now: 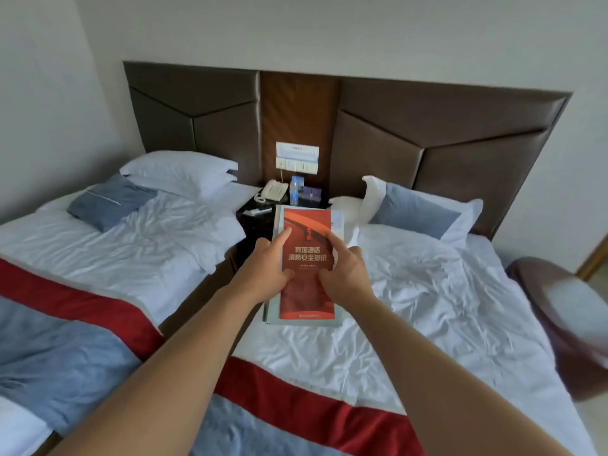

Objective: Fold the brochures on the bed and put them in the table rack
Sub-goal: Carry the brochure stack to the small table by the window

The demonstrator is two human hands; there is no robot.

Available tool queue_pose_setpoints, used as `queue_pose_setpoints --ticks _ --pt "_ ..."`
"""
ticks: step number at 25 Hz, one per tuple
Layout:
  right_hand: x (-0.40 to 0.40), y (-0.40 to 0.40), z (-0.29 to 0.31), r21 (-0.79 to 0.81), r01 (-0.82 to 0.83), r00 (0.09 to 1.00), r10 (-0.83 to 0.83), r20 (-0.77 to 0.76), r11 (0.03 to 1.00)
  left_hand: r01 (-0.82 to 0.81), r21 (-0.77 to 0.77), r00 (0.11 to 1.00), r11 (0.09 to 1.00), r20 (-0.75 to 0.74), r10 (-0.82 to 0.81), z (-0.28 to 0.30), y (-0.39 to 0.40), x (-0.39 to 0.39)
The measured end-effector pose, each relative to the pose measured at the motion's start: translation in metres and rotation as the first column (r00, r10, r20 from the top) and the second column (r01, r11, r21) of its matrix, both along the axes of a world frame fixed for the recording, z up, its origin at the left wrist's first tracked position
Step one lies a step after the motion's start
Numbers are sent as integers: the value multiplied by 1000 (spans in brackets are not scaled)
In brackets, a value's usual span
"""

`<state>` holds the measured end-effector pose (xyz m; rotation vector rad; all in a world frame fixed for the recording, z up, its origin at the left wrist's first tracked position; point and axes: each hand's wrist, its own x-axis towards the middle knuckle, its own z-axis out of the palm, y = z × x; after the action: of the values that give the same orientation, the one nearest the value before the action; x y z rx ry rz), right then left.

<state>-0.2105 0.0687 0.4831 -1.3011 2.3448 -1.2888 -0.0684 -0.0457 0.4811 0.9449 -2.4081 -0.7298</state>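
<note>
Between two hotel beds, the left hand [268, 269] and right hand [342, 271] grip the folded red brochure [307, 258] stack over the right bed [427, 291] (edges uneven), so lower sheets may slip out before the rack.

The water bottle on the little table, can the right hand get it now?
Probably not yet. The right hand and left hand both hold the red brochure, and the water bottle stands farther off, behind it, on the bedside table.
</note>
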Motion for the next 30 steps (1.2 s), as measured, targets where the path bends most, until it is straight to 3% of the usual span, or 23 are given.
queue_pose_setpoints --ticks 10,18,24,30 --pt "-31 64 27 -3 18 997 -18 -69 1000 -3 -32 1000 999 -14 3 26 64 -34" --pt "-91 174 43 -23 299 949 -300 -101 954 273 -10 959 962 -73 -273 37 140 -133" --pt "-113 314 53 -24 648 752 -644 -142 762 607 -17 793 794 -51 -607 52 256 -210" --pt "-81 487 50 -8 885 461 -879 -119 465 855 -5 518 518 -31 -855 55 423 -243"
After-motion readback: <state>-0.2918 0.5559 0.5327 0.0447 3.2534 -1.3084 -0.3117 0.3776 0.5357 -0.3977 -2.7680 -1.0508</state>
